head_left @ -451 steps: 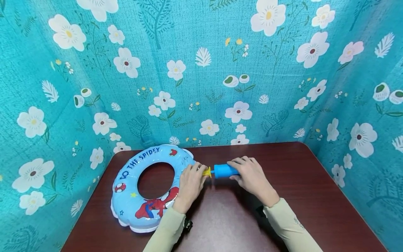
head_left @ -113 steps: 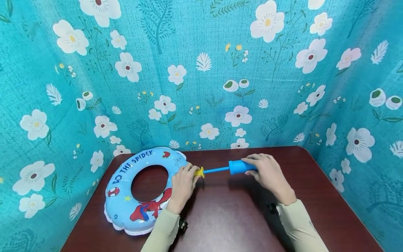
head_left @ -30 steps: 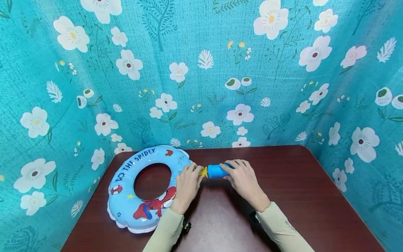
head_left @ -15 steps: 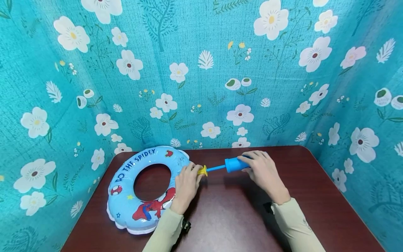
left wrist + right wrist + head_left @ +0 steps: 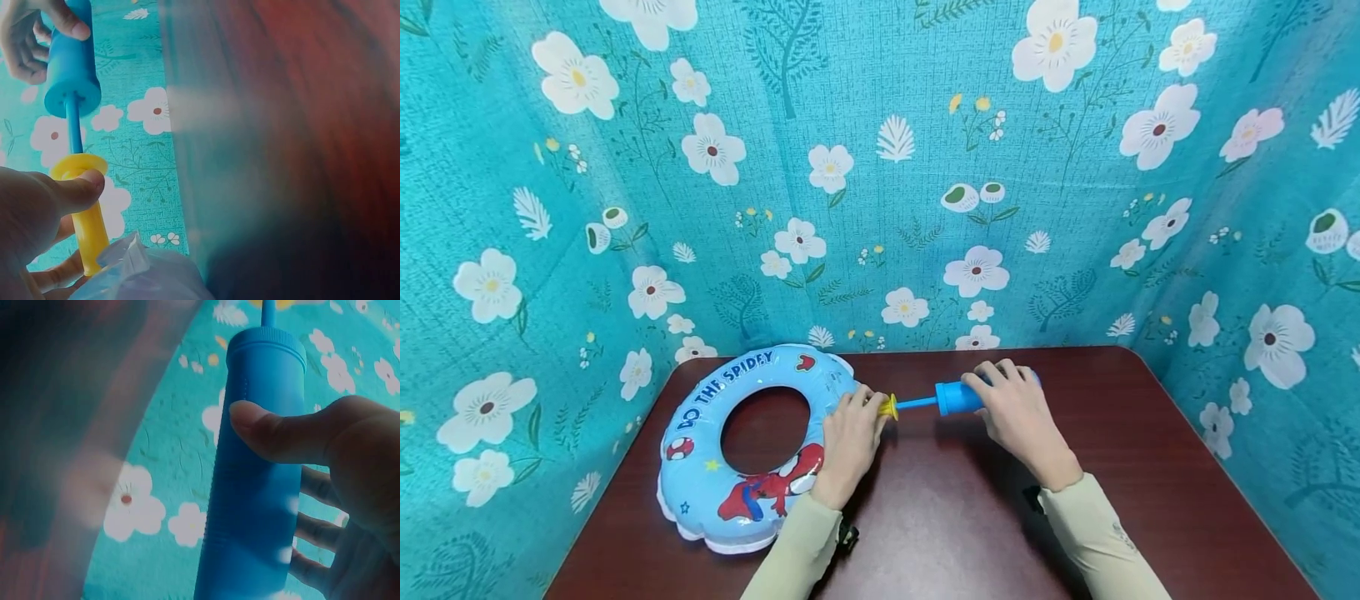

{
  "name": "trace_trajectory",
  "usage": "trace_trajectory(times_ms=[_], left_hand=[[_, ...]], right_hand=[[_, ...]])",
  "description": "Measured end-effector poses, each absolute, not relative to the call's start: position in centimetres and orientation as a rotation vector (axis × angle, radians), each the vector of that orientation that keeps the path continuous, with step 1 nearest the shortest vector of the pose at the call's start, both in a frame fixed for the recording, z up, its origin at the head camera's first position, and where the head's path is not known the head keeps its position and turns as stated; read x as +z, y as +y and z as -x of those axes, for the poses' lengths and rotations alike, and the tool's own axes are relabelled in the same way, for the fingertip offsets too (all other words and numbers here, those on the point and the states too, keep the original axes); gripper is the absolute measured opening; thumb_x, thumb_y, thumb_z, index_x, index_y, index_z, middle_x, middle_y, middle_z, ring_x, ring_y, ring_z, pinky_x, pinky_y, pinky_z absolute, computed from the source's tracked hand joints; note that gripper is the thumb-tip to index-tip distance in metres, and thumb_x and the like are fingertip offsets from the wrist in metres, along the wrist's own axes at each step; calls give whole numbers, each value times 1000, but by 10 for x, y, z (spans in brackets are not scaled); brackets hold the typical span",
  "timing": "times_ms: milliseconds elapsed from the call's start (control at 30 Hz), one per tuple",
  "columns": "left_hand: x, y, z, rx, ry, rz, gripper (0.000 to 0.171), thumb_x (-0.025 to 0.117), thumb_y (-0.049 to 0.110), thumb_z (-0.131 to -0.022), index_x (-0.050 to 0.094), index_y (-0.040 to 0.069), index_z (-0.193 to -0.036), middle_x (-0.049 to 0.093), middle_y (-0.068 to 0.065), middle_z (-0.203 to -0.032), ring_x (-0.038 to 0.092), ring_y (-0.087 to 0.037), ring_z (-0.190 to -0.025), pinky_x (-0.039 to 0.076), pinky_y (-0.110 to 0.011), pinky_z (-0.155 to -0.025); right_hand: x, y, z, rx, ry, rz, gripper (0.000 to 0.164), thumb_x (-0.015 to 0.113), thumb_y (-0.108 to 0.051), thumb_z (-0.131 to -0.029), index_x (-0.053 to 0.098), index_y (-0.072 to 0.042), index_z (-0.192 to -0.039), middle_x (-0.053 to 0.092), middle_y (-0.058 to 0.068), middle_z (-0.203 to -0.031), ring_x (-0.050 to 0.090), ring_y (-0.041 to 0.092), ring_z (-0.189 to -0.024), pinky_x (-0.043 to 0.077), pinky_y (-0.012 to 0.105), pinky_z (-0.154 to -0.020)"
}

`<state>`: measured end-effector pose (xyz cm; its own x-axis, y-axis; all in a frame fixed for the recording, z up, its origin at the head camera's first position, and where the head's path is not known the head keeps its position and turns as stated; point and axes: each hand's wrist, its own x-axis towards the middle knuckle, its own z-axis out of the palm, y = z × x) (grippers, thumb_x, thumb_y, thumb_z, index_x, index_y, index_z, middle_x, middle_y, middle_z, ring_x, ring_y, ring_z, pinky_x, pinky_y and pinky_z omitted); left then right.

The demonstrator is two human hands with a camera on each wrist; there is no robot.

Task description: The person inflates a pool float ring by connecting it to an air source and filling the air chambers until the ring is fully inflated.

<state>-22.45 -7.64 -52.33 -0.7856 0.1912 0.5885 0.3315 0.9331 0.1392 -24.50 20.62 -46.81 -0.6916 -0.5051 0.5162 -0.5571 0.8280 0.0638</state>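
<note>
A hand pump spans both hands above the table. Its blue barrel (image 5: pixel 256 487) is gripped by my right hand (image 5: pixel 1018 417), thumb on the near side and fingers behind. A thin blue rod (image 5: pixel 917 403) shows between the barrel and the yellow end piece (image 5: pixel 90 231). My left hand (image 5: pixel 852 429) holds that yellow piece, thumb below its flange in the left wrist view. Beside the left hand lies a light-blue inflated swim ring (image 5: pixel 696 433) with red cartoon figures. Clear plastic of the ring (image 5: pixel 156 278) nears the yellow tip; whether they join is hidden.
The dark red-brown table (image 5: pixel 940 517) bears the ring on its left side. Teal flowered cloth (image 5: pixel 880 208) hangs behind the table and along both sides. Dark wrist-camera mounts (image 5: pixel 847 536) sit under the sleeves.
One second ago the barrel met the yellow piece. The right hand then drew it rightward, baring the rod, and it is now slightly lower and more level. The left hand stays nearly still.
</note>
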Motion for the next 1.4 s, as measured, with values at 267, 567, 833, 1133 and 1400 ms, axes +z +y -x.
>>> trace_trajectory(times_ms=[267, 567, 833, 1133, 1400], left_hand=[[-523, -72, 223, -316, -2468, 404, 21, 83, 30, -95, 76, 21, -113, 66, 1, -100, 66, -23, -84, 48, -33, -48], [-523, -70, 223, -329, -2473, 423, 19, 82, 31, -97, 77, 22, -113, 67, 2, -100, 66, -22, -85, 46, -30, -47], [-525, -74, 224, -330, -2485, 393, 20, 83, 31, -95, 76, 23, -112, 66, 2, -99, 67, -24, -84, 49, -35, -49], [-521, -76, 223, -301, -2521, 370, 19, 80, 33, -98, 76, 24, -114, 67, 2, -101, 65, -22, -82, 38, -28, -46], [-523, -73, 224, -274, -2501, 389, 21, 81, 32, -97, 76, 22, -115, 66, 2, -101, 65, -22, -81, 40, -29, -45]], right_hand=[[-485, 176, 239, 125, -2388, -851, 55, 97, -14, -77, 70, -15, -125, 67, 11, -117, 61, 35, -104, 56, 56, -86], [-490, 164, 236, 150, -2392, -843, 55, 97, -16, -78, 70, -16, -126, 68, 11, -120, 61, 35, -107, 57, 55, -86], [-473, 200, 245, 223, -2506, -755, 56, 102, -18, -71, 76, -13, -120, 72, 9, -117, 63, 35, -107, 56, 53, -86], [-457, 238, 250, 259, -2567, -664, 55, 100, -13, -72, 77, -9, -122, 72, 14, -121, 67, 39, -111, 53, 58, -97], [-464, 215, 247, 173, -2472, -753, 56, 101, -17, -71, 78, -11, -122, 72, 12, -118, 69, 37, -107, 56, 60, -93]])
